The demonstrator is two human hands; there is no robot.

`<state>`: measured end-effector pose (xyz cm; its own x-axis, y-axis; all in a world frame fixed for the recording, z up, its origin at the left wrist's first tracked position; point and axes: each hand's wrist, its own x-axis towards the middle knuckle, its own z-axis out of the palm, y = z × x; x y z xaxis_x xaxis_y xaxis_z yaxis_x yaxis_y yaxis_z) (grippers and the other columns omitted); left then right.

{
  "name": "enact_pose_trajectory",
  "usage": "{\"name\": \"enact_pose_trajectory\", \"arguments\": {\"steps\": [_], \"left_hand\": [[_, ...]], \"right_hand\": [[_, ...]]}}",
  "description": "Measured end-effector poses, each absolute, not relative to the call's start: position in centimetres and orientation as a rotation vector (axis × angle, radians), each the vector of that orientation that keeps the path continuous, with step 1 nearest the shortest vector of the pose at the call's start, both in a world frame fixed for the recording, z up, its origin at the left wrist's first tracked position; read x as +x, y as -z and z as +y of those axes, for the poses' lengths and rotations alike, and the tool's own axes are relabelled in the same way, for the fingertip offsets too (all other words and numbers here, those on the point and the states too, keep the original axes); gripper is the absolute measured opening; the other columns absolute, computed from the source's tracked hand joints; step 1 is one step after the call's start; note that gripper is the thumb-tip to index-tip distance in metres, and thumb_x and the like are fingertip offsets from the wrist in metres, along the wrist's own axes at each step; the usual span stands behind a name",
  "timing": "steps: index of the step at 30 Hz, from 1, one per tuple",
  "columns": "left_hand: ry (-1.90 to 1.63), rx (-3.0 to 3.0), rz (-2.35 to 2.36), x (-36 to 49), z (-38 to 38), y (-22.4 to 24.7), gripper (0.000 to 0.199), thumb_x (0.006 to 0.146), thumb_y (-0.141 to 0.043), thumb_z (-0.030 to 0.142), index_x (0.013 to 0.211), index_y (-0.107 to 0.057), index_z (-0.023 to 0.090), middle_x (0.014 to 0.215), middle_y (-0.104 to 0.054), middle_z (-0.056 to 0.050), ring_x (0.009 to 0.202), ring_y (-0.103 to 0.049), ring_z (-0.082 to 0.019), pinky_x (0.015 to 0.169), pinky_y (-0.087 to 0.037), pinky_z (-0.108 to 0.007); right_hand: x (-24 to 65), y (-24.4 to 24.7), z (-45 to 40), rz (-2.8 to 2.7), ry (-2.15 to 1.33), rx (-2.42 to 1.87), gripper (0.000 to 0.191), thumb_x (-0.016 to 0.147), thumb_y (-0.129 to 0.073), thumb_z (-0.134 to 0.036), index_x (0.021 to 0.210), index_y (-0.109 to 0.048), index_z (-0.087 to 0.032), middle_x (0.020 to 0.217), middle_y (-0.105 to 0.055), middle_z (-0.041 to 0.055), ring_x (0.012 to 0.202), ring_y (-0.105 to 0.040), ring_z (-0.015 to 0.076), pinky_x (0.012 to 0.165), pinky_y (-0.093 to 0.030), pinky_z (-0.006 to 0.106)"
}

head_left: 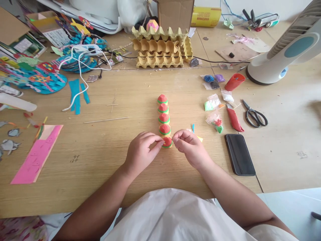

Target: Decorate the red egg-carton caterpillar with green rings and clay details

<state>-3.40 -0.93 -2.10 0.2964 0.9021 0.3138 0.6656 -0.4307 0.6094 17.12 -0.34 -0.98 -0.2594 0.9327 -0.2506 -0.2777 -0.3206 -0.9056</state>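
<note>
A strip of egg-carton cups (165,129), covered in red with green bands, runs away from me along the middle of the table. At its near end my left hand (144,150) has thumb and fingertips pinched together beside the closest red cup (167,142). A tiny yellowish bit shows at those fingertips, too small to name. On the other side of that cup is my right hand (192,147), its thumb and forefinger also pinched; whatever they hold, if anything, cannot be made out. Partly hidden behind the right hand lie small yellow and blue pieces.
To the right lie bags of coloured clay (213,102), a red utility knife (234,118), scissors (255,114) and a phone (240,154). Egg cartons (159,61) stand at the back, a fan (281,57) back right. A thin stick (106,119) and pink card (37,157) lie left.
</note>
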Motion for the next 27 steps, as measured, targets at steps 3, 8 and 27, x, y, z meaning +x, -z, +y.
{"name": "enact_pose_trajectory", "arguments": {"steps": [3,8,27], "left_hand": [[-0.912,2.121,1.388,-3.43,-0.9,1.85,0.01,0.099,-0.067,0.026,0.091,-0.072,0.022,0.088,-0.076,-0.002,0.085,-0.068,-0.018,0.08,-0.051,-0.033],[-0.855,2.197,1.36,-3.22,-1.04,1.84,0.006,0.094,-0.075,0.024,0.09,-0.07,0.023,0.09,-0.077,0.0,0.086,-0.069,-0.019,0.079,-0.051,-0.033],[-0.761,2.468,1.46,-2.71,-1.5,2.04,0.012,0.094,-0.064,0.019,0.083,-0.068,0.022,0.08,-0.072,-0.004,0.078,-0.066,-0.023,0.072,-0.05,-0.038]], "right_hand": [[17.12,1.07,-0.35,-0.954,-1.728,-1.05,0.024,0.079,-0.082,-0.04,0.079,-0.067,-0.02,0.072,-0.058,-0.0027,0.061,-0.039,0.0095,0.057,-0.028,0.027],[17.17,1.36,-0.2,-0.937,-1.725,-1.107,0.026,0.077,-0.08,-0.041,0.08,-0.066,-0.021,0.067,-0.053,-0.0045,0.059,-0.037,0.0096,0.056,-0.025,0.027],[17.17,1.65,-0.03,-0.935,-1.748,-1.136,0.028,0.077,-0.081,-0.044,0.08,-0.065,-0.021,0.065,-0.052,-0.0053,0.057,-0.035,0.0089,0.055,-0.025,0.027]]}}
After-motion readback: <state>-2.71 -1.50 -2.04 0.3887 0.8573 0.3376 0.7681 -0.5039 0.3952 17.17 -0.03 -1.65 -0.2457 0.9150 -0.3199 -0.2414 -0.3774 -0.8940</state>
